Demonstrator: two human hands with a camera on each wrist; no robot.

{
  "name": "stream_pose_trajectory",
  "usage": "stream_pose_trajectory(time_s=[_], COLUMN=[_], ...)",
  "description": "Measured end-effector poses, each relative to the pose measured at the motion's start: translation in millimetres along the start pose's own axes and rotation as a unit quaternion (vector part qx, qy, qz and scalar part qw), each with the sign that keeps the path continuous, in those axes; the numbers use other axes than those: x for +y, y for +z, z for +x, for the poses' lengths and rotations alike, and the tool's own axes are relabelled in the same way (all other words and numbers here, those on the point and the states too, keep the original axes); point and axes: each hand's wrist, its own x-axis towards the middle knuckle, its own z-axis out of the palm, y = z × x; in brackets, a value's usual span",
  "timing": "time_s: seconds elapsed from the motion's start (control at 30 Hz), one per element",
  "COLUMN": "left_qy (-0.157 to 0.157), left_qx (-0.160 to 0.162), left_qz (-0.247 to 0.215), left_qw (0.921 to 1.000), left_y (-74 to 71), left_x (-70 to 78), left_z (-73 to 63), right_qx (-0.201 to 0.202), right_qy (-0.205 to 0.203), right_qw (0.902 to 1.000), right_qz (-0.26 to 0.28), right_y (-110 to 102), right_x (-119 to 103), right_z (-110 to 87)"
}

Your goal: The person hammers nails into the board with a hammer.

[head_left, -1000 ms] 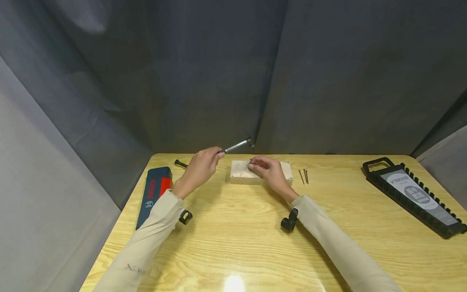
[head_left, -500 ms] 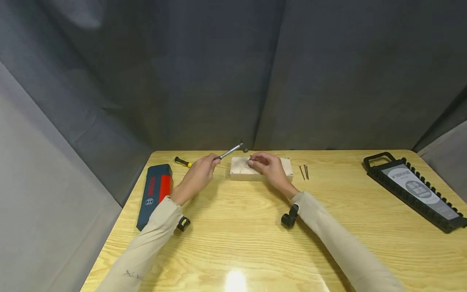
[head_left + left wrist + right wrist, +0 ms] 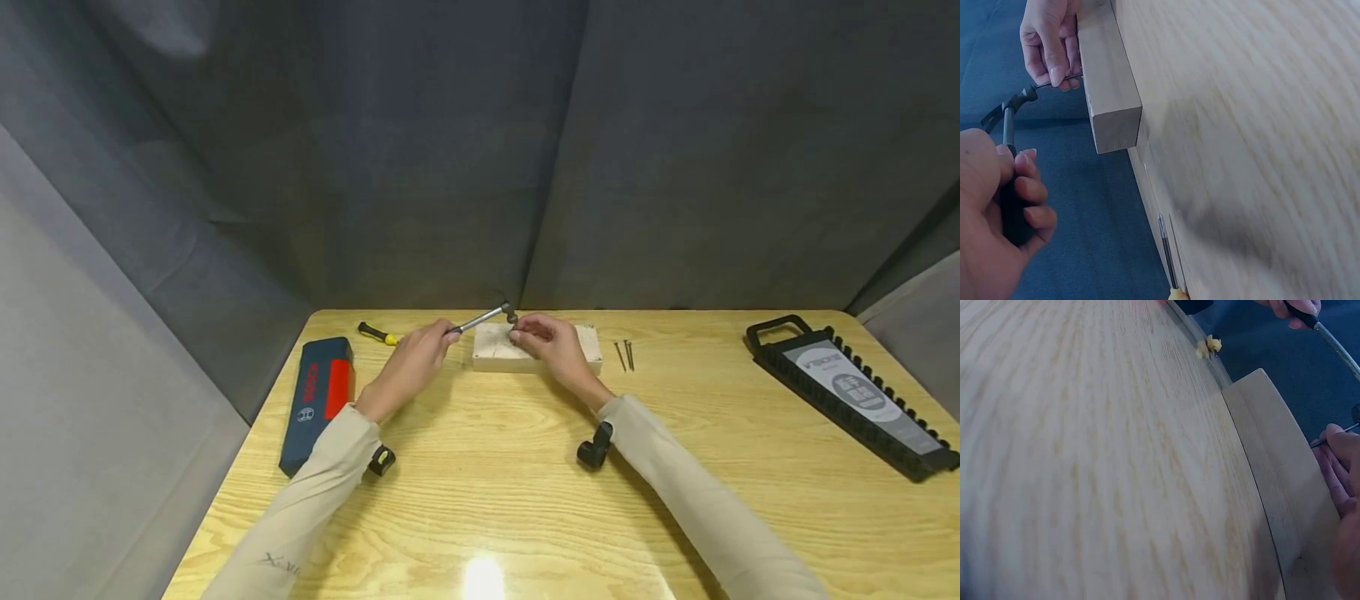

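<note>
My left hand (image 3: 414, 360) grips a claw hammer (image 3: 482, 319) by its dark handle, with the metal shaft pointing right over the wooden block (image 3: 501, 360). Fingers and thumb of my right hand (image 3: 555, 348) pinch a nail (image 3: 1042, 84), its point at the block's top face. In the left wrist view the hammer head (image 3: 1022, 99) meets the nail's head. From the right wrist camera, the block (image 3: 1279, 469) lies flat on the table and the nail (image 3: 1319, 443) stands out of its top between the fingertips.
Several loose nails (image 3: 629, 357) lie right of the block. A yellow-and-black screwdriver (image 3: 375, 333) is behind my left hand, near a blue-and-red Bosch case (image 3: 313, 400). On the right lies a black wrench rack (image 3: 847, 396). Grey curtains (image 3: 420, 167) hang behind the wooden table (image 3: 480, 483).
The hammer head has swung from above the block's back edge down to the nail's head. My right hand keeps its pinch at the same spot on the block.
</note>
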Motion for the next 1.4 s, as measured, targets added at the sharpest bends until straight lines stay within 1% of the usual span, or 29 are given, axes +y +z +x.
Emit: stream_pose_trajectory(time_s=[0.07,0.1,0.23,0.27,0.33,0.43,0.47,0.5,0.53,0.6,0.67,0.7,0.73,0.77,0.83,0.9,0.93,1.03,1.13,1.3,1.4], left_qy=[0.008,0.012,0.021,0.023,0.029,0.042,0.049,0.055,0.059,0.062,0.059,0.056,0.052,0.05,0.052,0.061,0.066,0.07,0.057,0.035,0.036], left_qx=[0.004,0.006,0.008,0.015,0.042,0.101,0.11,0.108,0.096,0.043,-0.01,-0.026,-0.032,-0.029,-0.006,0.013,0.017,0.004,-0.016,-0.033,-0.031], left_qz=[0.01,0.018,0.045,0.048,0.046,0.013,0.006,0.007,0.014,0.036,0.066,0.078,0.084,0.083,0.084,0.082,0.081,0.081,0.079,0.067,0.063], left_qw=[0.9999,0.9997,0.9987,0.9984,0.9977,0.9939,0.9926,0.9925,0.9935,0.9965,0.996,0.9951,0.9946,0.9949,0.9951,0.9947,0.9943,0.9942,0.9951,0.9966,0.9969], left_y=[-0.6,-1.0,-8.5,-11.9,-20.3,-31.1,-33.1,-34.0,-33.6,-30.3,-26.2,-24.6,-23.4,-22.9,-23.2,-24.3,-24.8,-24.6,-22.9,-19.7,-18.6], left_x=[0.3,0.3,3.9,5.5,10.0,17.1,18.8,20.0,20.0,18.1,14.4,12.5,10.7,9.5,7.9,7.7,7.9,9.1,10.2,9.9,8.3], left_z=[0.9,1.6,6.8,8.7,13.5,20.0,20.9,21.0,20.4,17.6,14.4,13.2,12.2,11.5,10.9,10.5,10.4,10.5,9.4,6.6,6.1], right_qx=[0.002,0.004,0.001,-0.001,-0.003,-0.003,-0.004,-0.005,-0.007,-0.008,-0.007,-0.007,-0.007,-0.006,-0.007,-0.009,-0.009,-0.007,-0.007,0.0,0.004], right_qy=[0.0,-0.002,-0.003,-0.004,-0.009,-0.01,-0.01,-0.01,-0.01,-0.01,-0.013,-0.014,-0.015,-0.015,-0.013,-0.01,-0.007,-0.002,-0.003,0.0,0.007], right_qw=[1.0,1.0,1.0,1.0,0.9999,0.9999,0.9999,0.9999,0.9999,0.9999,0.9998,0.9998,0.9998,0.9998,0.9998,0.9998,0.9998,0.9998,0.9999,1.0,1.0], right_qz=[-0.004,-0.004,-0.004,-0.003,-0.005,-0.005,-0.004,-0.004,0.0,0.007,0.011,0.012,0.014,0.013,0.013,0.014,0.016,0.016,0.011,-0.002,-0.005], right_y=[0,0,-1,-2,-3,-4,-5,-5,-5,-4,-3,-3,-2,-2,-1,-1,-1,-1,0,1,1], right_x=[-3,-1,-21,-26,-34,-38,-38,-37,-37,-35,-33,-32,-32,-31,-32,-32,-33,-34,-31,-11,-2], right_z=[-0.7,-0.1,-4.0,-5.2,-7.4,-8.8,-8.9,-8.9,-8.6,-7.2,-5.7,-5.0,-4.4,-4.1,-4.3,-5.1,-5.6,-6.8,-6.4,-1.1,1.5])
